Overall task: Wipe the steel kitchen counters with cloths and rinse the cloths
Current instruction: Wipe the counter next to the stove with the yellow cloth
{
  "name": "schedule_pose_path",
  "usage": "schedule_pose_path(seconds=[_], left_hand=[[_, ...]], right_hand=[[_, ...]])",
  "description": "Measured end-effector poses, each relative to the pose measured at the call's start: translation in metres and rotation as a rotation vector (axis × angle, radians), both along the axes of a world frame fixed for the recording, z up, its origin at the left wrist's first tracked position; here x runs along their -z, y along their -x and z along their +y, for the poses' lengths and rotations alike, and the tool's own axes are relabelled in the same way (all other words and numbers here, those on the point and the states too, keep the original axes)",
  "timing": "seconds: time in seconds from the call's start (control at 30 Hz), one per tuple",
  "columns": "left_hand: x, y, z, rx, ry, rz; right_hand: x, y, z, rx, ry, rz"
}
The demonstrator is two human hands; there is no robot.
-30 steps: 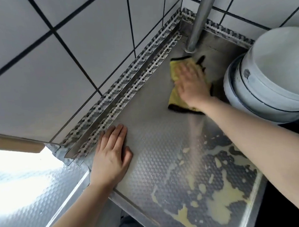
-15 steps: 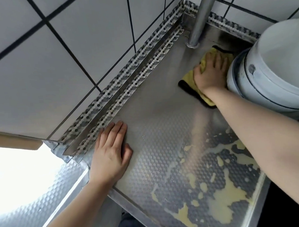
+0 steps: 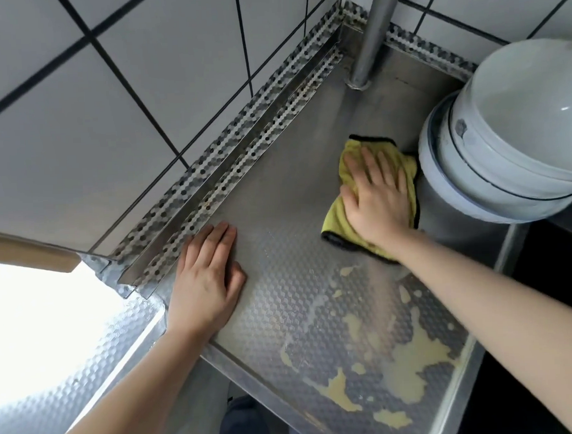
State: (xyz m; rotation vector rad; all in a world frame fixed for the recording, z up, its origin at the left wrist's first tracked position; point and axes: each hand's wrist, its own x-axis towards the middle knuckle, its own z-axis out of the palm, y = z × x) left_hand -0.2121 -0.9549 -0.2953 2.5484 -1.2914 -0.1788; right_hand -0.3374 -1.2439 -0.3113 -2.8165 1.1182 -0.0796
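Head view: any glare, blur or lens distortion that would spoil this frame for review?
Head view: daylight blows out the lower-left steel surface to pure white; wide-angle bend curves the white wall tiles; the right hand on the yellow cloth is slightly soft; the embossed steel counter and yellowish patches read clearly.

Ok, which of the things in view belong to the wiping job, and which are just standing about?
Part of the job:
yellow cloth
right hand pressing the cloth flat
left hand braced flat on the counter
steel counter
yellowish patches near its front edge

Just there:
white lidded pot
steel post
tiled wall
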Motion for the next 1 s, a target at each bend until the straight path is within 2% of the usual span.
schedule_pose_path(seconds=[0.13, 0.23, 0.43, 0.57, 0.63, 0.73, 0.8, 0.9, 1.0], left_hand=[[0.002, 0.000, 0.000, 0.001, 0.015, -0.011], [0.004, 0.000, -0.001, -0.005, 0.034, -0.024], [0.003, 0.000, -0.001, -0.002, 0.051, -0.031], [0.002, 0.001, -0.001, -0.006, 0.054, -0.028], [0.002, 0.001, -0.001, -0.004, 0.055, -0.027], [0.002, 0.001, 0.000, -0.010, 0.062, -0.015], [0.001, 0.001, 0.002, -0.002, 0.064, 0.000], [0.000, -0.001, 0.005, -0.006, 0.070, 0.029], [-0.001, 0.000, 0.015, -0.019, 0.075, 0.030]], right_hand=[[-0.001, -0.027, -0.059, 0.094, -0.112, -0.008], [0.002, -0.039, -0.037, 0.175, -0.113, 0.020], [-0.003, 0.000, 0.085, -0.186, -0.020, 0.000], [-0.005, 0.013, 0.077, -0.401, -0.057, 0.041], [-0.005, 0.006, 0.044, -0.292, -0.030, 0.034], [-0.003, -0.004, -0.009, 0.098, -0.037, 0.009], [-0.002, -0.006, -0.018, 0.255, -0.070, -0.010], [0.001, -0.011, 0.022, 0.303, -0.067, -0.016], [-0.003, -0.006, 0.089, 0.106, -0.046, 0.014]])
